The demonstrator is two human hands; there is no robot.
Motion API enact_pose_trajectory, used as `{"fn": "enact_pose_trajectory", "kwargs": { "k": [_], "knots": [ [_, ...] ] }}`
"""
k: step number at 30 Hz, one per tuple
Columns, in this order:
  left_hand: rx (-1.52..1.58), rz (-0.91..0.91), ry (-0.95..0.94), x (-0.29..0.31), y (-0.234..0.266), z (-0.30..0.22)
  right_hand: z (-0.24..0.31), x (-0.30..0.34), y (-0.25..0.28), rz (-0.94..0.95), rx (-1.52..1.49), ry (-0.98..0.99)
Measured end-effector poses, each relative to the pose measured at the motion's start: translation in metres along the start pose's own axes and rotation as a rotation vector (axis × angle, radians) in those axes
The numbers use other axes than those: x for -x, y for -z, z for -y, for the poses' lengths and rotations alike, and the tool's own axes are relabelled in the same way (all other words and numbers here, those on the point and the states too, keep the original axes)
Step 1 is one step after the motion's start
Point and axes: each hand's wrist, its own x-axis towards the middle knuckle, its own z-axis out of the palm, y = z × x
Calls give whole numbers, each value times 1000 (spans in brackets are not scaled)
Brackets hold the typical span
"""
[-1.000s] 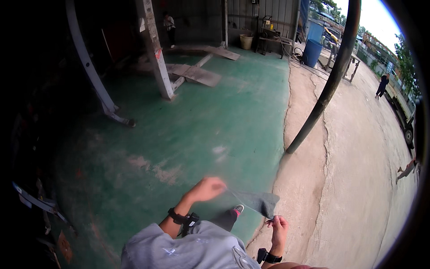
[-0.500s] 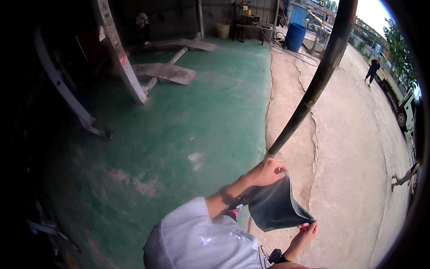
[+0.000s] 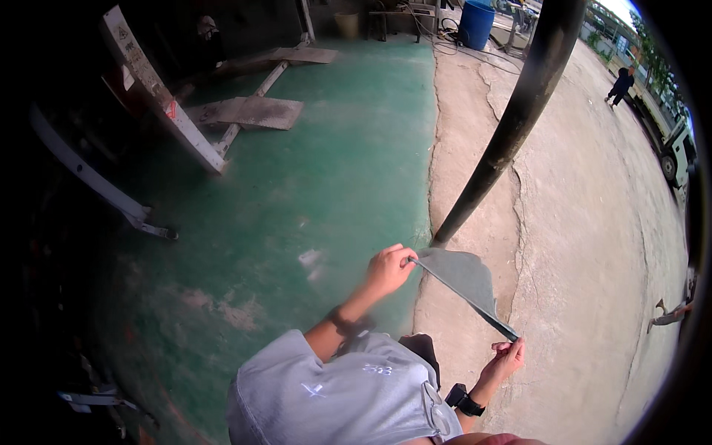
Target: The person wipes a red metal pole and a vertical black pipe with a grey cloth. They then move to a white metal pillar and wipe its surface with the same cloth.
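Observation:
A dark grey-green cloth (image 3: 463,274) is stretched between my two hands in front of me. Its near edge runs taut and slanting, and the rest of it fans out on the far side. My left hand (image 3: 390,268) pinches one corner. Lower and to the right, my right hand (image 3: 509,357) grips the opposite corner between thumb and fingers. A dark band (image 3: 343,320) circles my left wrist, and a black watch (image 3: 466,400) is strapped on my right.
Just beyond the cloth rises a dark metal pole (image 3: 512,122). Green painted floor (image 3: 319,178) meets cracked concrete (image 3: 578,245). Farther off are a lift post (image 3: 159,96), ramp plates (image 3: 259,111), a blue barrel (image 3: 475,24), a walking person (image 3: 620,85) and a truck (image 3: 675,152).
My left hand has moved left and slightly up, and my right slightly up. The hanging cloth has swung outward, away from me. The whole view has shifted a little.

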Motion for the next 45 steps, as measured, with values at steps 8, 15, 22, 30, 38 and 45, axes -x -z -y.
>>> {"fn": "enact_pose_trajectory", "kwargs": {
  "k": [8, 15, 22, 30, 38, 45],
  "knots": [
    [513, -2, 262, -77, -22, -30, 4, -120, -77, 175, 14, -5],
    [506, -452, 14, -160, -72, -64, 0, -254, -120, 224, -122, -6],
    [-10, -632, -687, -252, -51, -99, 91, -370, -200, 603, -173, 313],
    [-43, -550, -1014, -373, -10, -120, 147, -449, -289, 669, -214, 744],
    [217, -588, -1083, -477, -60, -165, 110, -620, -353, 924, 14, 216],
    [413, -508, -1016, -473, -94, -141, 87, -522, -372, 601, -120, 462]
  ]
}}
